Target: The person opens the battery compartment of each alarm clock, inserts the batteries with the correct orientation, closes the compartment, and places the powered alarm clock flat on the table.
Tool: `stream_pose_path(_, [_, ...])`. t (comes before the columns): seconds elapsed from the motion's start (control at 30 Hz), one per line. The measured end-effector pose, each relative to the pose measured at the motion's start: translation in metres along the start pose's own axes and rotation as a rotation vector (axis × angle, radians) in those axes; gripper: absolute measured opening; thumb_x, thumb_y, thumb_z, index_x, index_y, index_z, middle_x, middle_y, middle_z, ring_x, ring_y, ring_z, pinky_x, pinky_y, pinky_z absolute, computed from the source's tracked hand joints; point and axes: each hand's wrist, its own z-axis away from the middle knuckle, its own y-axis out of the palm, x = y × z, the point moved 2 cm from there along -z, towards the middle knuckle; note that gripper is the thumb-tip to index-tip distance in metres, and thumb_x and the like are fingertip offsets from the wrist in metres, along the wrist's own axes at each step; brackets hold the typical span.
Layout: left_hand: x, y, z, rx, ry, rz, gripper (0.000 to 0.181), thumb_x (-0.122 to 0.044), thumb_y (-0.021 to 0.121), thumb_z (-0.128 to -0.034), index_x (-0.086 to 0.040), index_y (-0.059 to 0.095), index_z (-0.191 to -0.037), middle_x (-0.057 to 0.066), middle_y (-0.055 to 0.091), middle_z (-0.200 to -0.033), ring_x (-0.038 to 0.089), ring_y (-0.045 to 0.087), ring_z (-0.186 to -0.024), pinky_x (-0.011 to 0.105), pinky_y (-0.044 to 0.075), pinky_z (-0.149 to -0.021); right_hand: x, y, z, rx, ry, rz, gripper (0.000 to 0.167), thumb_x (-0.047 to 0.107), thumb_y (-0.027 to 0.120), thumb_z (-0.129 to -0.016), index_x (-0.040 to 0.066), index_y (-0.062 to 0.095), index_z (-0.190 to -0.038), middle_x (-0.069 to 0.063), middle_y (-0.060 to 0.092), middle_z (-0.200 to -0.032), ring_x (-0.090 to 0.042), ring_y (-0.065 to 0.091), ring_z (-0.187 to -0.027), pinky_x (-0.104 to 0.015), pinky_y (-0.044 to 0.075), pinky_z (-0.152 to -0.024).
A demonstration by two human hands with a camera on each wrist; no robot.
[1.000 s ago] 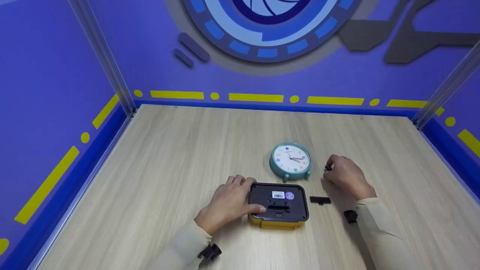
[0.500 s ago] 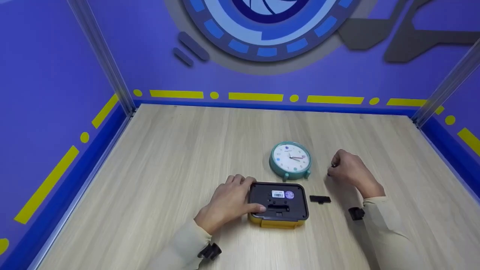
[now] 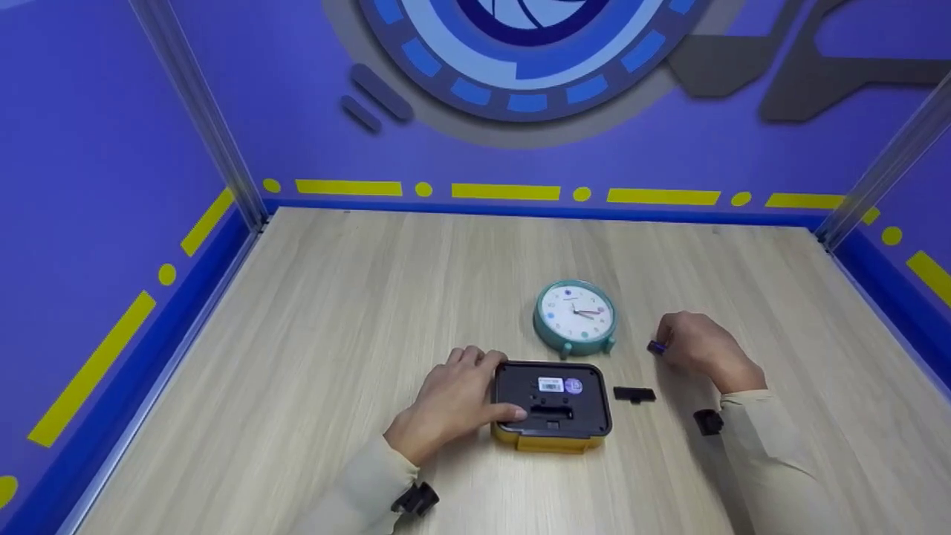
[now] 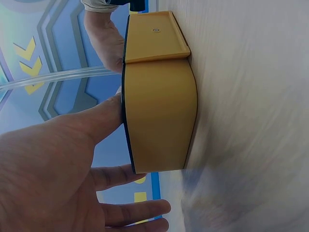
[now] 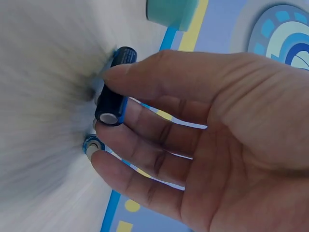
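A yellow clock (image 3: 559, 444) lies face down, its black back (image 3: 587, 405) up and an empty slot in it. My left hand (image 3: 449, 405) grips its left side, thumb on the back; the left wrist view shows that thumb against the yellow case (image 4: 159, 111). To the right, my right hand (image 3: 702, 349) pinches a dark battery (image 3: 656, 347) just above the table. In the right wrist view the battery (image 5: 115, 92) is between thumb and fingers, and a second small cylinder (image 5: 91, 146) is by the lower fingertips. A black cover (image 3: 634, 394) lies right of the clock.
A round teal clock (image 3: 576, 345) lies face up behind the yellow one, close to its back edge. Blue panels (image 3: 520, 167) stand behind and at both sides of the wooden table (image 3: 356, 297).
My right hand has moved slightly right, and the battery shows more plainly at its fingertips. My left hand and the yellow clock have stayed in place.
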Motion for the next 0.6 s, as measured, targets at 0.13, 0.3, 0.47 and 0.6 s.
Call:
stream_pose_path(0.13, [-0.0001,0.0,-0.0001,0.001,-0.003,0.003,0.084,-0.065,0.082,-0.0841,-0.012,0.06,-0.146,0.015,0.061,-0.127,0.03,0.058,-0.113,0.053,0.052,-0.093,-0.0002,0.0012,-0.0007,0.002,0.005,0.014,0.008,-0.004,0.072,-0.087,-0.002,0.071,-0.095,-0.011,0.065,-0.084,-0.024,0.056,-0.07,-0.037,0.046,-0.061])
stream_pose_path(0.3, [-0.0004,0.0,0.0003,0.001,-0.004,0.004,0.084,-0.065,0.082,-0.0841,-0.012,0.06,-0.146,0.014,0.061,-0.127,0.029,0.058,-0.112,0.053,0.052,-0.093,0.0007,0.0009,-0.0001,0.002,0.0,0.026,0.01,-0.006,0.071,-0.087,-0.002,0.071,-0.097,-0.012,0.066,-0.087,-0.025,0.057,-0.072,-0.039,0.048,-0.062])
stream_pose_path(0.47, [-0.0008,-0.0003,0.001,0.001,-0.007,0.02,0.082,-0.063,0.083,-0.0842,-0.013,0.06,-0.145,0.014,0.062,-0.127,0.03,0.058,-0.113,0.053,0.052,-0.094,0.0013,-0.0019,0.0013,0.001,-0.026,0.044,0.015,-0.008,0.067,-0.086,-0.003,0.07,-0.1,-0.016,0.068,-0.092,-0.027,0.058,-0.076,-0.043,0.051,-0.067])
stream_pose_path(0.6, [-0.0007,-0.0003,0.001,0.001,-0.008,0.022,0.082,-0.063,0.083,-0.0842,-0.013,0.06,-0.145,0.014,0.061,-0.126,0.029,0.058,-0.112,0.053,0.052,-0.094,0.0038,-0.0052,0.0029,0.017,-0.024,0.036,0.018,-0.009,0.065,-0.088,-0.003,0.07,-0.104,-0.018,0.068,-0.095,-0.029,0.058,-0.079,-0.045,0.052,-0.07])
